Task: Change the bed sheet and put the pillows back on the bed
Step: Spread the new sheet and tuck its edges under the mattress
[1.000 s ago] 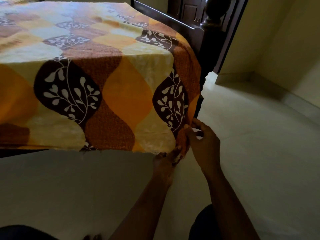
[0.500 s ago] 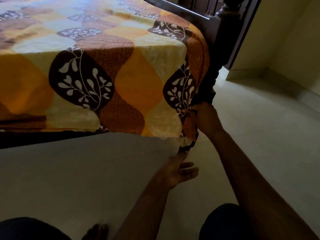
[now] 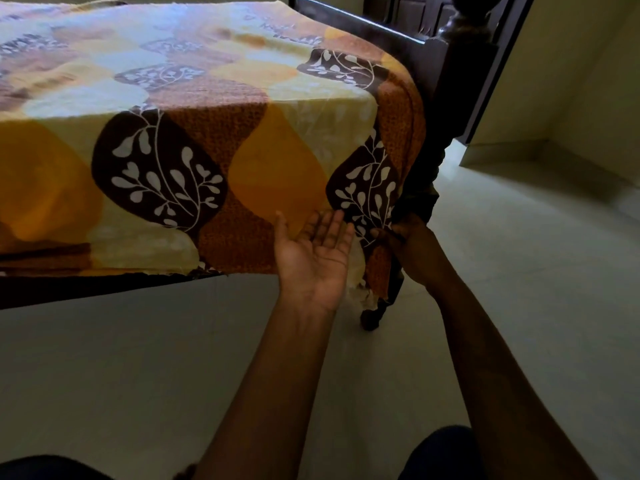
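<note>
bed sheet [image 3: 207, 133] spread flat, corner hanging against bed post [image 3: 417, 199]: soft, light, probably slippy, best taken at the bunched corner fold, right hand [image 3: 407, 242] fingers pinching it there, left hand [image 3: 313, 252] fingers released just beside

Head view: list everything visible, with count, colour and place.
sheet: one, orange, yellow and brown with a white leaf print, draped over the bed, hanging down the near side and corner
bed frame: one, dark wood, post and leg at the right corner, rail behind
panelled door: one, dark, behind the post
floor: pale, under and right of the bed
wall: cream, right
trousers: dark, bottom edge
left grip: palm up, fingers straight, before the sheet's hanging side
right grip: pinching the sheet at the corner by the post
</note>
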A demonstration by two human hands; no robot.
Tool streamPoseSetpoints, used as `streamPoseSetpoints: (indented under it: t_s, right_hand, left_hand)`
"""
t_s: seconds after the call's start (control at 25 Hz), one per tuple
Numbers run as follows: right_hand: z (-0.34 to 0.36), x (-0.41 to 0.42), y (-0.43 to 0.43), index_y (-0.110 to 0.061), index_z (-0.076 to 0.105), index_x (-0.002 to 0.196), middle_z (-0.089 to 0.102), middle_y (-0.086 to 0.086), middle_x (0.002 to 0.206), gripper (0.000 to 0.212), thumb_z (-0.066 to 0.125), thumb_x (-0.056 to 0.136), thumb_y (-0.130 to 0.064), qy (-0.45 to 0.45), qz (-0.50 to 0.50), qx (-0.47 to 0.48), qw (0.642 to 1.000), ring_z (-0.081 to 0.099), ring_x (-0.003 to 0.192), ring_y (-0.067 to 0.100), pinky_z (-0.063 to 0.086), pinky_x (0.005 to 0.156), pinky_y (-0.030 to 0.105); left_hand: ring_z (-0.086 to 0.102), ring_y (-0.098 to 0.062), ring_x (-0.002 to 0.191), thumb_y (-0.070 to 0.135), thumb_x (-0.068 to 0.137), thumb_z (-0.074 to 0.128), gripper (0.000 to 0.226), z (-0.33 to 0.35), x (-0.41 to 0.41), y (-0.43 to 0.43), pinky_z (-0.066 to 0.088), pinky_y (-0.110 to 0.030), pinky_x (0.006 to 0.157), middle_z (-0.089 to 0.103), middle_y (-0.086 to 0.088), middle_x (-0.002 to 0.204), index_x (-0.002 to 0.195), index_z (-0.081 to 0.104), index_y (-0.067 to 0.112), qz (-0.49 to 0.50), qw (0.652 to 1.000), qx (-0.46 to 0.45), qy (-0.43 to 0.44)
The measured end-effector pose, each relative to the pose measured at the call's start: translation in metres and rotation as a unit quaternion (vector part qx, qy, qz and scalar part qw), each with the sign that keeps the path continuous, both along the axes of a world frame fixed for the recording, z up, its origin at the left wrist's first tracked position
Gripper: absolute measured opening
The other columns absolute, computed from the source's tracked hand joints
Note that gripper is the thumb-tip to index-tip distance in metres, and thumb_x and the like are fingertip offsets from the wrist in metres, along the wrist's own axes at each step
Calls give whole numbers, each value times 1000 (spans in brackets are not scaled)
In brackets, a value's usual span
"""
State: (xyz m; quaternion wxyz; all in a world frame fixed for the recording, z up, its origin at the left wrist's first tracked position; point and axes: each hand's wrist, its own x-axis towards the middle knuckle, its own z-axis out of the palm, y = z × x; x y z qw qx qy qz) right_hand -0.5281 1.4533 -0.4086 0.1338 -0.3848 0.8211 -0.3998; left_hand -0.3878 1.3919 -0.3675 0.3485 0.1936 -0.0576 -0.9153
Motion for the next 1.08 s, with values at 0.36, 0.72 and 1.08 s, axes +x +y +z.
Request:
streamPoseSetpoints:
  t_s: [0.36, 0.72, 1.08]
  right_hand:
    - [1, 4, -1, -3, 61, 115, 40, 13, 127, 31, 44, 98, -23, 26, -11, -15, 999, 39, 104, 15, 28, 73, 9]
    - [16, 14, -4, -11, 64, 109, 68, -3, 81, 20, 57, 91, -15, -259, -108, -250, 927, 65, 73, 7, 54, 73, 19]
    - [33, 21, -22, -4, 52, 117, 55, 17, 122, 52, 40, 86, -44, -635, 72, -455, 621, 50, 117, 28, 36, 103, 39]
  left_hand:
    - [35, -28, 135, 67, 87, 30, 85, 0, -4, 5, 30, -50, 107, 41, -18, 141, 139, 34, 0, 1, 999, 17, 44]
    - [46, -25, 128, 64, 87, 31, 77, -25, 2, -13, 41, -53, 98, 54, -11, 135, 135, 45, 6, -71, 991, -96, 66]
    - [47, -23, 127, 62, 88, 30, 72, -31, 1, -13, 42, -52, 96, 54, -6, 135, 136, 45, 10, -80, 987, -112, 82]
